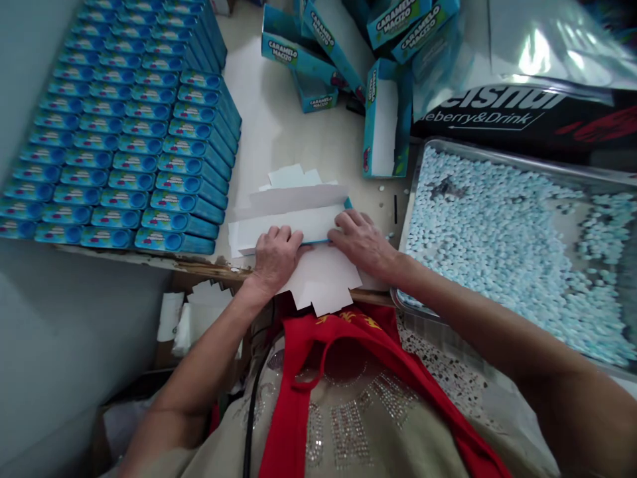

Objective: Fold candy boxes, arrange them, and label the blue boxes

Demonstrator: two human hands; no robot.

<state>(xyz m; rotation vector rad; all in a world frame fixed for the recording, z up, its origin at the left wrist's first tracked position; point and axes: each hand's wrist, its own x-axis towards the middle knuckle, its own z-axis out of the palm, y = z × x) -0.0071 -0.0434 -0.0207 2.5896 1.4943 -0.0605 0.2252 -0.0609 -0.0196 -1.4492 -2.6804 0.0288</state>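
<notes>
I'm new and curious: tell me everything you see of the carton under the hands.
The carton looks like thin card, white inside, blue at its right end and near edge. Partly folded, it lies left to right near the front of the table, its far side raised. The left hand and right hand curl over its near side.

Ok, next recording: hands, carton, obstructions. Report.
Left hand, right hand: both on part-folded carton. White inside up, far wall raised. Metal tray of pale-blue tablets at right; nothing visible blocking hands.
</notes>
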